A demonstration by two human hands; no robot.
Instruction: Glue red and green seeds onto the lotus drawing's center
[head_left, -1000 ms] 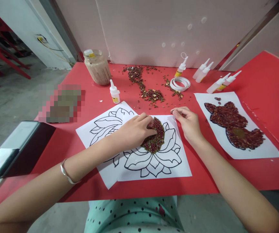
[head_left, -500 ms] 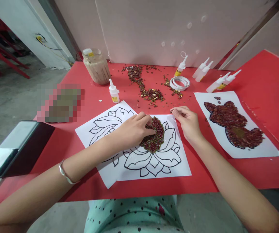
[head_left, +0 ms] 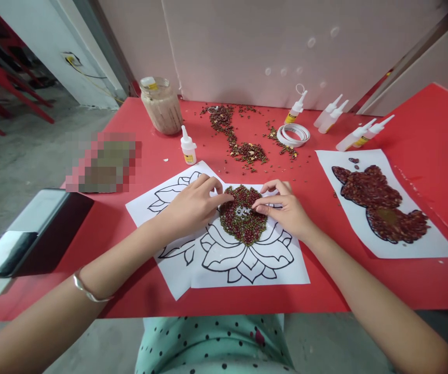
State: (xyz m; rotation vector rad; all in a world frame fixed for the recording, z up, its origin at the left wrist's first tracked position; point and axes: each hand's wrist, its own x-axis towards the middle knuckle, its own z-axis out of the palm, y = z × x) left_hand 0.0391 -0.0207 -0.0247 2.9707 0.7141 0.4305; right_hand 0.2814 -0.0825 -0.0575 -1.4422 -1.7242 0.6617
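Observation:
A white sheet (head_left: 247,278) with a black-outlined lotus lies in front of me. Red and green beans (head_left: 243,228) cover the flower's middle petal, with a small whitish gap at their centre. My left hand (head_left: 192,205) is over the left edge of the bean patch, thumb and bent fingers apart, nothing visible in them. At the patch's right side is my right hand (head_left: 282,205), its thumb and forefinger tips pinched close by the whitish gap. Whatever is between those tips is too small to make out. A second lotus sheet (head_left: 146,208) lies partly under the first.
Loose beans (head_left: 249,151) are scattered behind the sheets. Around them stand a glue bottle (head_left: 188,148), a cloudy jar (head_left: 163,109), a tape roll (head_left: 293,136) and more glue bottles (head_left: 330,117). A bean-covered picture (head_left: 383,202) lies right; a dark box-like object (head_left: 48,228) sits left.
My right hand has moved left from the sheet's top right corner to the bean patch. My left hand has drawn back leftward, uncovering more beans and the whitish gap. The view has shifted slightly.

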